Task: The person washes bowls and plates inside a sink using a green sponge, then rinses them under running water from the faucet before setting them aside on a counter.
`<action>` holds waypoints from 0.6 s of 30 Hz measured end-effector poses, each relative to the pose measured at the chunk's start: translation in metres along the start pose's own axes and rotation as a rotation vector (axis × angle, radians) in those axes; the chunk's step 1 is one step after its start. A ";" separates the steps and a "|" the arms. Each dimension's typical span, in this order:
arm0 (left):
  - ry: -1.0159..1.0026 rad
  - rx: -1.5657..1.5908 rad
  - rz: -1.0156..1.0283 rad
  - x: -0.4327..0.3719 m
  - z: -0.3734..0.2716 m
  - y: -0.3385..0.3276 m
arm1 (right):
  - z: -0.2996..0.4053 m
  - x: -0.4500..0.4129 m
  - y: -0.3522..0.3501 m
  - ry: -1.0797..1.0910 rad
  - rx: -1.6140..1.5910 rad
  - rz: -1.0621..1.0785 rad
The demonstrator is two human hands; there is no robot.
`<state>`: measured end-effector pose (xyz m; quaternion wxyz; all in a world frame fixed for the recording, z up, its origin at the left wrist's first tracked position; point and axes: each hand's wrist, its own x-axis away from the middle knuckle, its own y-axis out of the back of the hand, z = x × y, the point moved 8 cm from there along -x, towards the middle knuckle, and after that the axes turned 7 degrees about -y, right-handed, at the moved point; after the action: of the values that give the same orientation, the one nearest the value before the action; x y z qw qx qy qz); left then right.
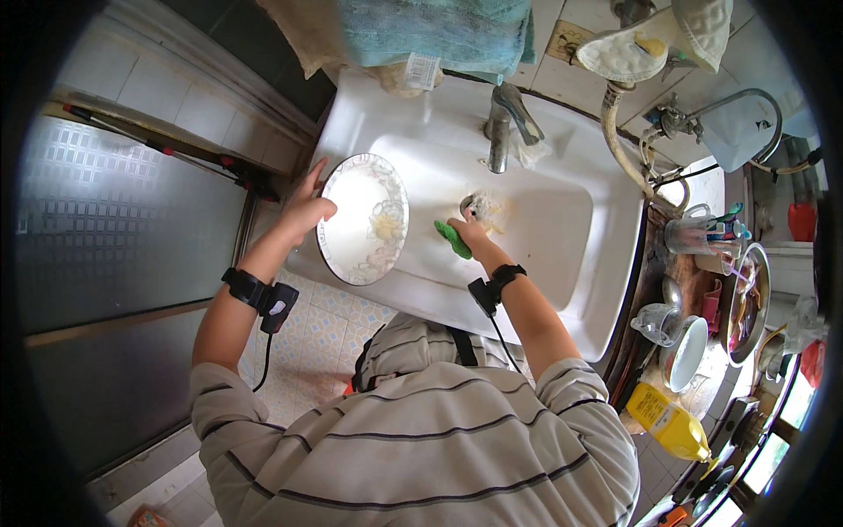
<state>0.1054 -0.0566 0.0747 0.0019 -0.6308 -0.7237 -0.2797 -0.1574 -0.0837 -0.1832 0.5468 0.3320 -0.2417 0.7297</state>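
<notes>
My left hand (307, 212) grips the rim of a white plate (359, 224) with a floral pattern and a dark edge. The plate is tilted over the left side of the white sink (556, 204). My right hand (471, 232) is down in the basin, holding a green scrubbing pad (452, 239) on its left side. Its fingertips reach the drain (466, 203), partly hiding it. Pale foam or food scraps (486, 207) lie around the drain. Above this stands a metal faucet (498, 135); whether water runs is not visible.
A teal towel (435, 33) hangs behind the sink. On the right ledge stand a cup of toothbrushes (688, 234), a glass mug (658, 324), a white bowl (685, 352) and a yellow bottle (668, 421). A frosted glass door (132, 217) is at left.
</notes>
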 end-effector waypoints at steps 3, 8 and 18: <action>0.001 0.049 -0.003 0.000 0.007 0.002 | 0.003 0.002 0.012 0.074 0.082 -0.009; -0.003 0.170 -0.039 0.009 0.020 0.001 | 0.025 0.048 0.010 -0.046 -0.237 0.281; -0.057 0.648 -0.137 0.024 0.061 -0.051 | 0.130 0.109 -0.004 0.441 0.252 -0.204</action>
<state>0.0753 -0.0121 0.0119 0.1632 -0.5549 -0.8155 -0.0167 -0.1452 -0.1063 -0.0161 0.6111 0.2533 0.0105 0.7499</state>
